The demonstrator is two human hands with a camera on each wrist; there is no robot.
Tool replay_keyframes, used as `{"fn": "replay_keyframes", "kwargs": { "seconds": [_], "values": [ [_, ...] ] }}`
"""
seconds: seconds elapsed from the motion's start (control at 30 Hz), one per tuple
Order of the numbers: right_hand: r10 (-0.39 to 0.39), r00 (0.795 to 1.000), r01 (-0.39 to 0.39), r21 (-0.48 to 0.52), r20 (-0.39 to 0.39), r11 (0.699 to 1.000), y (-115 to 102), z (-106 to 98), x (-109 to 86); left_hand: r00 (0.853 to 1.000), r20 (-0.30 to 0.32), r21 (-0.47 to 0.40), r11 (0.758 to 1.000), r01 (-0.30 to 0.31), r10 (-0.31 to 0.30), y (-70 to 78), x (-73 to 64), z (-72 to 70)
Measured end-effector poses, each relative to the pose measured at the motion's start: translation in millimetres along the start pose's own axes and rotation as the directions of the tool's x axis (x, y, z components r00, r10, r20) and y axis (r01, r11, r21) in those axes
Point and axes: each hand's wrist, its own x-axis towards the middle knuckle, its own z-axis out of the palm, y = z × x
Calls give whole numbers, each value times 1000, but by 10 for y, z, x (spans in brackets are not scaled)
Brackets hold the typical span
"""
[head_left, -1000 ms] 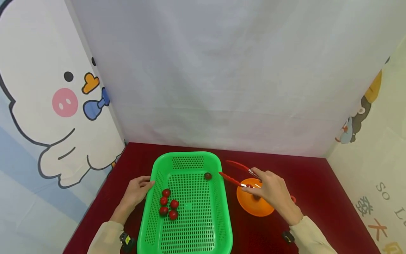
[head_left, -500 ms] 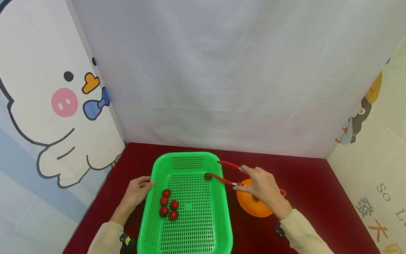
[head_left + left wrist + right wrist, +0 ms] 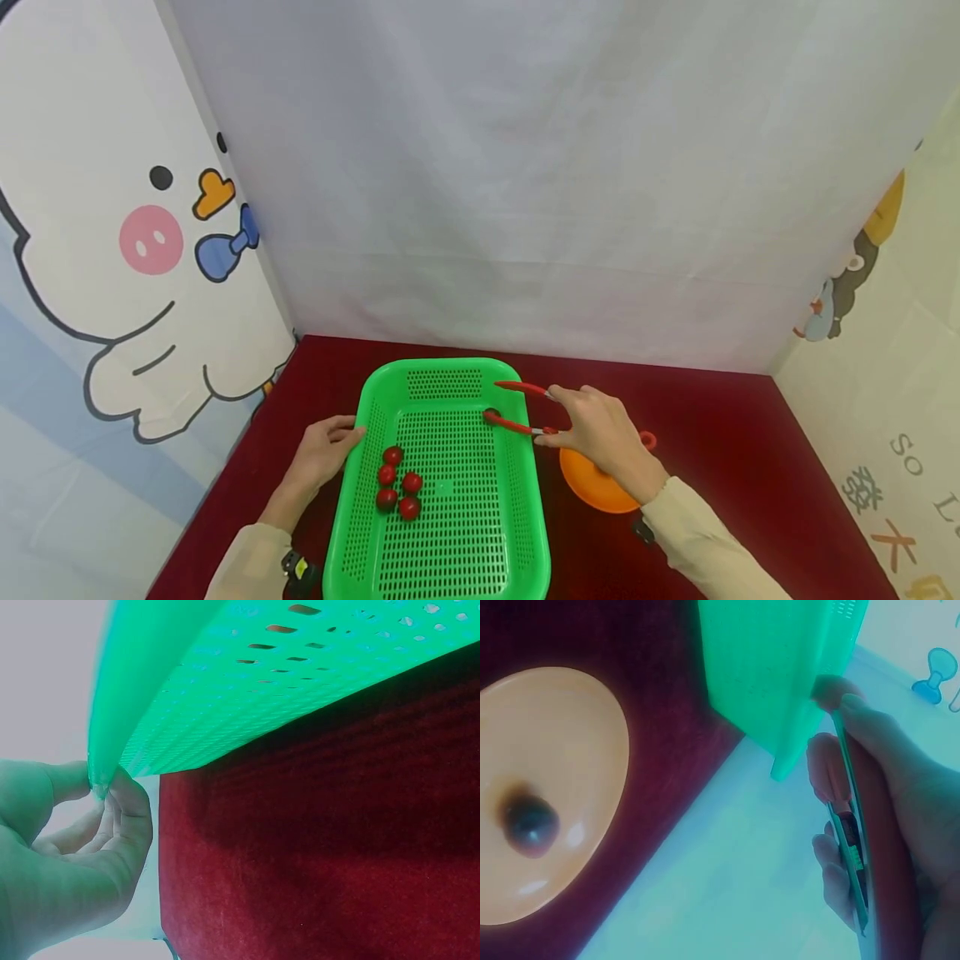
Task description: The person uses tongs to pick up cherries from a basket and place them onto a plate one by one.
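Observation:
My left hand (image 3: 322,457) pinches the left rim of a green perforated basket (image 3: 543,550); the left wrist view shows thumb and fingers on either side of the rim. In my right hand (image 3: 606,437) is a pair of red tongs (image 3: 517,427), arms spread apart, reaching over the basket's right rim. One tip overlaps a dark cherry tomato (image 3: 489,413) near the back right; contact cannot be told. Several red cherry tomatoes (image 3: 410,508) lie in the basket's left half. In the right wrist view, another dark tomato (image 3: 531,825) sits on an orange plate (image 3: 592,742).
The plate stands right of the basket, partly under my right hand in the head view. A dark red cloth (image 3: 720,467) covers the table. A pale curtain (image 3: 525,183) closes off the back, with printed sheets (image 3: 112,375) at the sides.
My right hand has carried the tongs leftward from above the plate to over the basket, toward the dark tomato. My left hand has stayed on the rim.

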Motion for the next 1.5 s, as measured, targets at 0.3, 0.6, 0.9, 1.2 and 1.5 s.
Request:
{"fn": "replay_keyframes", "kwargs": {
  "seconds": [0.3, 0.6, 0.9, 1.2, 1.5],
  "values": [
    [-86, 996, 86, -49, 11, 995, -110, 37, 142, 1000, 2, -5, 1000, -3, 4, 20, -1, -6],
    [-118, 989, 127, -111, 85, 986, -224, 79, 280, 1000, -2, -14, 1000, 5, -5, 23, -6, -3],
    [-120, 977, 154, -196, 175, 968, -348, 153, 388, 1000, 0, 3, 1000, 3, -3, 12, 5, -3],
    [-118, 955, 211, -344, 272, 915, -442, 209, 463, 1000, 0, -1, 1000, 4, -4, -7, 15, -1],
    [-135, 938, 273, -436, 320, 858, -546, 291, 490, 1000, -4, -9, 1000, 1, -1, -15, 17, 5]
  ]
}}
